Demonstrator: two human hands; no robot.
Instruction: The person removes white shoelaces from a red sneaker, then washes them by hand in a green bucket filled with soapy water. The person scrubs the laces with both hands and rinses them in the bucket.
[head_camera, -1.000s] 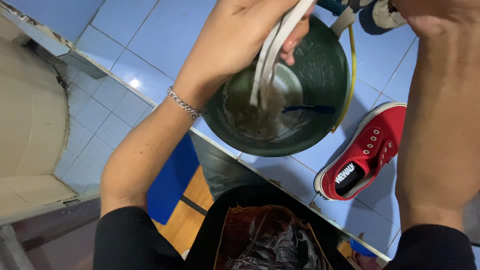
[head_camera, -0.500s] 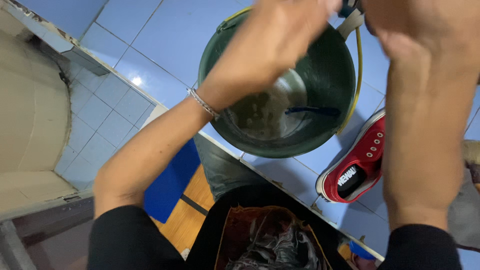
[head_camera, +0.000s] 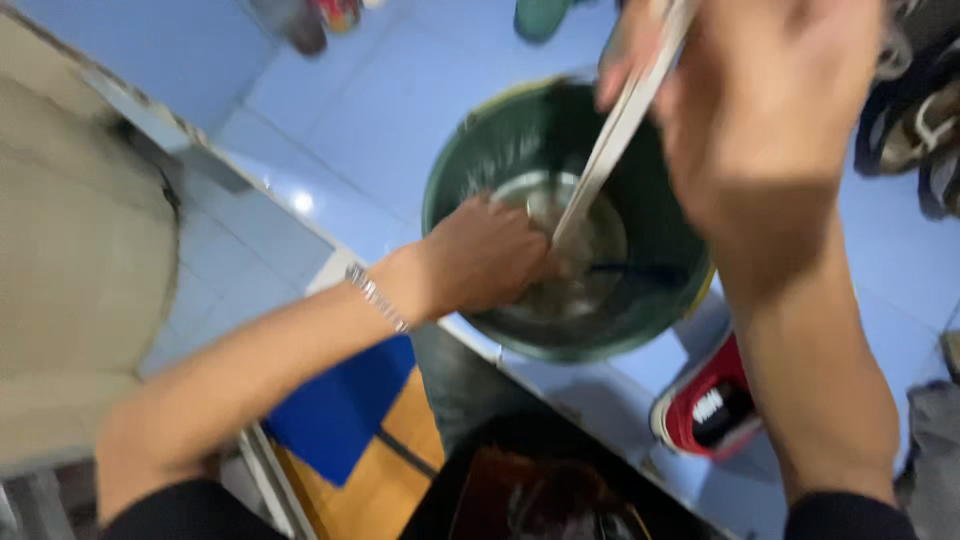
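Note:
A dark green bucket (head_camera: 660, 200) with murky water stands on the blue tiled floor. My left hand (head_camera: 485, 255) reaches into it and pinches the lower end of a white shoelace (head_camera: 610, 150) near the water. My right hand (head_camera: 760, 110) is raised above the bucket's right side and grips the upper end of the same lace, which runs taut and slanted between both hands. A thin silver bracelet (head_camera: 378, 298) sits on my left wrist. The picture is blurred by motion.
A red sneaker with a white sole (head_camera: 705, 410) lies on the floor right of the bucket. More shoes (head_camera: 925, 120) crowd the far right edge. A beige wall or door (head_camera: 70, 260) is at the left, a blue panel (head_camera: 335, 410) below my left arm.
My left hand dropped from above the bucket down into it, sliding to the lace's lower end. My right hand stayed high, and the lace is now stretched straight. The view shifted left.

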